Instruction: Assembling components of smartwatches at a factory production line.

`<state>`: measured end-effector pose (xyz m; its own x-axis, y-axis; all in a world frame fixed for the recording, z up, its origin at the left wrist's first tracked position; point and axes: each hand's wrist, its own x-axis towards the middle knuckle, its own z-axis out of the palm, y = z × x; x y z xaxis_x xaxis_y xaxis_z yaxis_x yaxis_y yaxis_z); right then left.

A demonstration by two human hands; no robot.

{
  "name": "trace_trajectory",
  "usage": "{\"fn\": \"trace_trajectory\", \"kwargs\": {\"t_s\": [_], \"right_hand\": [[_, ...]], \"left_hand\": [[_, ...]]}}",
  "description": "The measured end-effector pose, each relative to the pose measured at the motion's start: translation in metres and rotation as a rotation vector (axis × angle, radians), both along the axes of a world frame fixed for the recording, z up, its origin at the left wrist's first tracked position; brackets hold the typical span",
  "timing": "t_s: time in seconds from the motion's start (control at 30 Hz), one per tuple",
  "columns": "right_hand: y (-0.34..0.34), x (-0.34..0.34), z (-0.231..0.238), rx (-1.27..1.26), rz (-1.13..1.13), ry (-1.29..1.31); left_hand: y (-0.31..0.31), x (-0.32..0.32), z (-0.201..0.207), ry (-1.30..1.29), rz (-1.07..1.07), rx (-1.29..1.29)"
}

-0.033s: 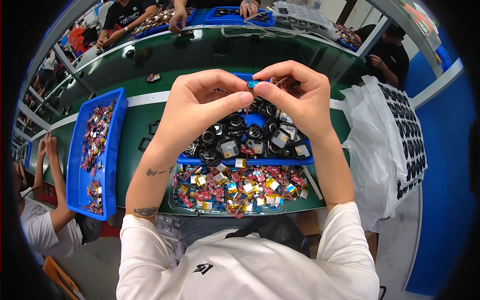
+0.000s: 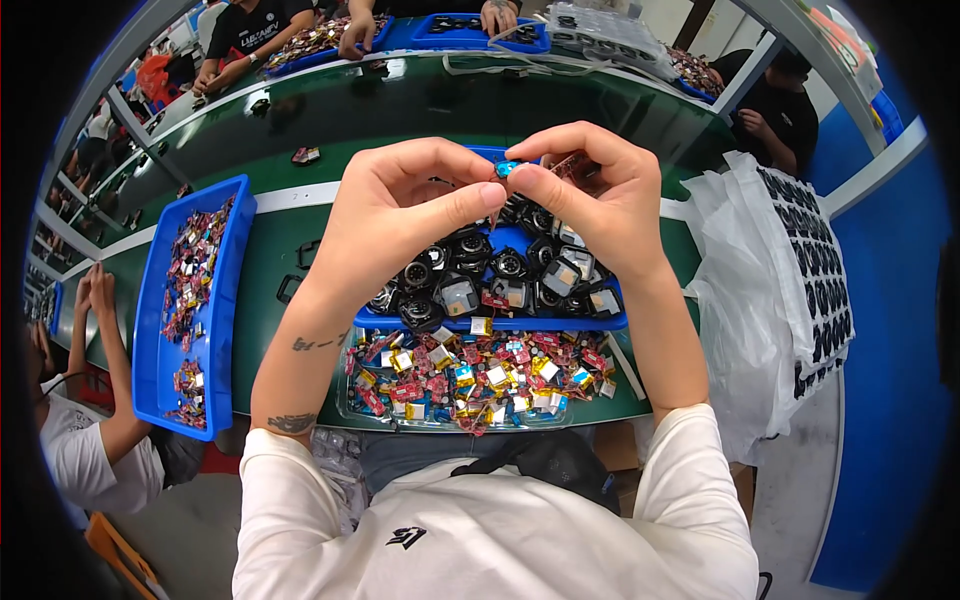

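My left hand point(image 2: 395, 200) and my right hand point(image 2: 608, 195) meet over the bench, thumbs and forefingers pinched on a small shiny blue part point(image 2: 507, 169). The fingertips cover most of it, so its exact kind is unclear. A reddish piece point(image 2: 572, 165) shows behind my right fingers. Beneath both hands is a blue tray point(image 2: 470, 323) heaped with black round-faced casings point(image 2: 509, 263), some with grey square backs. Closer to me, a clear shallow tray point(image 2: 350, 410) holds a pile of red circuit boards with silver, yellow and blue battery cells point(image 2: 497, 376).
On the left stands a long blue bin point(image 2: 242, 215) of red boards. White plastic sheeting point(image 2: 735, 300) and a stack of black-part trays point(image 2: 815, 270) rise on the right. Co-workers' hands point(image 2: 355, 38) work across the green belt point(image 2: 420, 110); another person's arms point(image 2: 110, 340) are at left.
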<state>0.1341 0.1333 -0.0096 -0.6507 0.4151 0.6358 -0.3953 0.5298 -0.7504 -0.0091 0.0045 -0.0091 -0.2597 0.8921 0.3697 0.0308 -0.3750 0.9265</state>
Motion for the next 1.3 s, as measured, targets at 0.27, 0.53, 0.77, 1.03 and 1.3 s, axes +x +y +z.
{"fn": "trace_trajectory", "kwargs": {"t_s": [0.27, 0.53, 0.77, 1.03, 1.3], "right_hand": [[0.001, 0.005, 0.008, 0.035, 0.034, -0.080], [-0.001, 0.003, 0.003, -0.088, 0.193, -0.118], [0.003, 0.006, 0.005, -0.154, 0.294, -0.201], [-0.001, 0.003, 0.001, -0.049, 0.177, -0.121], [-0.009, -0.001, -0.001, -0.056, 0.141, -0.177]], "left_hand": [[-0.002, -0.008, 0.003, 0.139, 0.021, -0.103], [0.008, -0.001, -0.005, 0.446, 0.206, 0.052], [0.003, -0.006, 0.000, 0.491, 0.212, 0.227], [-0.001, -0.005, -0.002, 0.513, 0.286, 0.069], [0.002, -0.010, -0.004, 0.386, 0.223, 0.035]]}}
